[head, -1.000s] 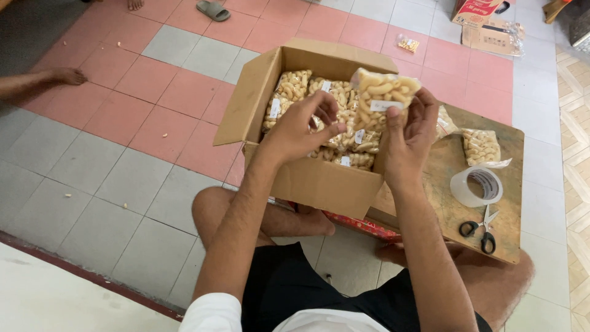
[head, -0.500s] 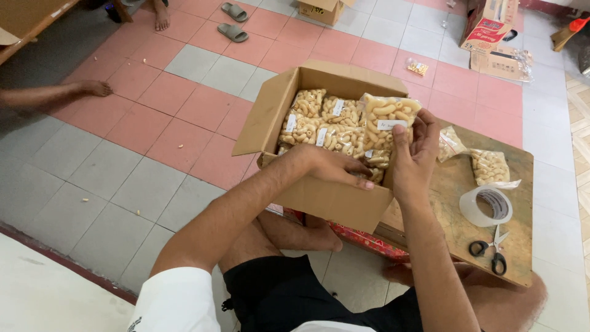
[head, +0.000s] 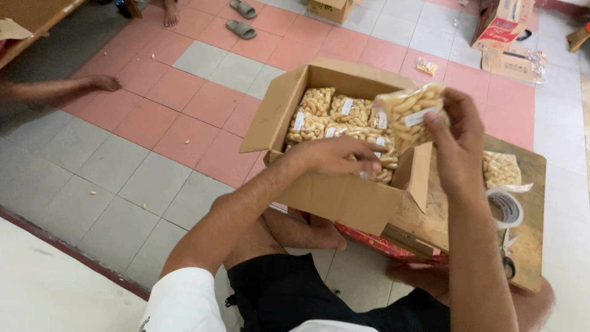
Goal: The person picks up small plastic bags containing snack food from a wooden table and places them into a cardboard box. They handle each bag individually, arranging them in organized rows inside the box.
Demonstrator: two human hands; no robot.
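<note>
An open cardboard box (head: pixel 326 197) stands on the tiled floor in front of me, packed with several clear bags of pale curled snacks (head: pixel 319 114), each with a small white label. My right hand (head: pixel 458 144) holds one such snack bag (head: pixel 409 110) up over the box's right side. My left hand (head: pixel 335 157) reaches into the box near its front wall, palm down on the packed bags, fingers spread.
A low wooden board (head: pixel 528 246) at my right carries another snack bag (head: pixel 501 169), a roll of clear tape (head: pixel 507 209) and scissors (head: pixel 509 261). Another person's arm (head: pixel 61 89) lies on the floor at left. Sandals (head: pixel 239 27) and more cartons (head: pixel 498 27) lie beyond.
My right hand lifted the bag higher and to the right, tilting it. The left hand, raised a second ago, dropped into the box and stays on the bags.
</note>
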